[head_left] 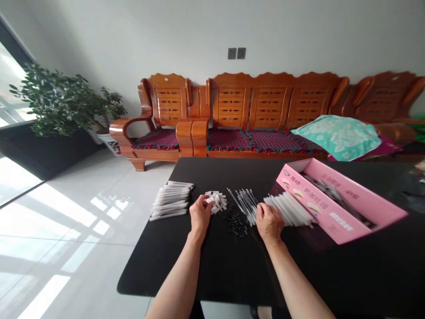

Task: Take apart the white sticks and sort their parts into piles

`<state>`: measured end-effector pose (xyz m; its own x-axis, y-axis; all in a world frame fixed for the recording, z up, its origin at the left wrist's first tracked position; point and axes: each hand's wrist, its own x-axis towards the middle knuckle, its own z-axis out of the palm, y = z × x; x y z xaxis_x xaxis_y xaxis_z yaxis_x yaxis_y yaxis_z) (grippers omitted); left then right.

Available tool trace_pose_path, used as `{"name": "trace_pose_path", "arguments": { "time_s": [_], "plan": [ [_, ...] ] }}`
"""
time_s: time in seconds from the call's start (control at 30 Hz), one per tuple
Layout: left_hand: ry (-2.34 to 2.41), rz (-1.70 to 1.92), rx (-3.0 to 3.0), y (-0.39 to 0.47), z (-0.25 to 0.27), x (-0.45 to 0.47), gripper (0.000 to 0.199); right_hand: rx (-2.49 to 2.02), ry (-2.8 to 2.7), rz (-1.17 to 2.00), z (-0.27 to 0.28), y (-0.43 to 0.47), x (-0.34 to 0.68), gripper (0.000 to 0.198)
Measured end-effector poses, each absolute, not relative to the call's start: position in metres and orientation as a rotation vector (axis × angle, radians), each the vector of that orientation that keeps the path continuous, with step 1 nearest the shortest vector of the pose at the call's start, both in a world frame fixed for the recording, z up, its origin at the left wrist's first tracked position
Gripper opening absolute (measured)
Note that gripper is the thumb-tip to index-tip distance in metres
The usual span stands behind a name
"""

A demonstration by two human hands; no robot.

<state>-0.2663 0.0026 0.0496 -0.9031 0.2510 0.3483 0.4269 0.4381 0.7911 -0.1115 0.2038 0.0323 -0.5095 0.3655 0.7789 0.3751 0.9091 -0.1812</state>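
Observation:
My left hand (199, 216) is at the left edge of a pile of small white pen caps (219, 203), thumb and fingertips pinched on one of them. My right hand (269, 221) is closed, its fingertips over the near end of a bunch of thin pen refills (245, 201); whatever it grips is hidden. Between the hands lie small black plugs (235, 223), scattered on the black table (232, 270). Right of my right hand is a row of whitish pen barrels (292, 209), partly covered by it. A stack of white pens with dark ends (171, 201) lies left of my left hand.
A pink open box (332, 204) holding dark slender pieces stands at the right of the table. Behind it is a wooden sofa (268, 104) with a turquoise pillow (338, 136). Potted plants (66, 99) stand at the left on the tiled floor (79, 248).

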Motion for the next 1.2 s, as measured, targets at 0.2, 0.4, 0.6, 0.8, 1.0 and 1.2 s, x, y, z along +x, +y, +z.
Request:
{"name": "trace_pose_path", "arguments": {
  "time_s": [0.2,0.4,0.6,0.8,1.0,1.2],
  "plan": [
    [-2.456,-1.146,-0.556,-0.047,0.068,-0.285,0.015,-0.542,-2.154,-0.015,0.033,0.203,-0.112,0.022],
    [-2.602,-0.874,-0.682,-0.087,0.054,-0.302,0.023,-0.542,-2.153,-0.013,0.032,0.201,-0.113,0.022],
    [-2.585,-0.851,-0.656,-0.085,0.054,-0.299,0.018,-0.527,-2.147,-0.015,0.032,0.202,-0.112,0.022],
    [-2.404,-1.049,-0.806,-0.06,0.08,-0.273,0.019,-0.418,-2.128,0.122,0.039,0.19,-0.114,0.018],
    [-2.231,-1.351,-1.136,0.003,0.086,-0.239,0.022,-0.239,-2.209,0.245,0.047,0.17,-0.118,0.016],
    [-2.199,-1.539,-1.349,0.04,0.067,-0.215,0.026,-0.164,-2.28,0.265,0.051,0.163,-0.117,0.018]
  ]
}}
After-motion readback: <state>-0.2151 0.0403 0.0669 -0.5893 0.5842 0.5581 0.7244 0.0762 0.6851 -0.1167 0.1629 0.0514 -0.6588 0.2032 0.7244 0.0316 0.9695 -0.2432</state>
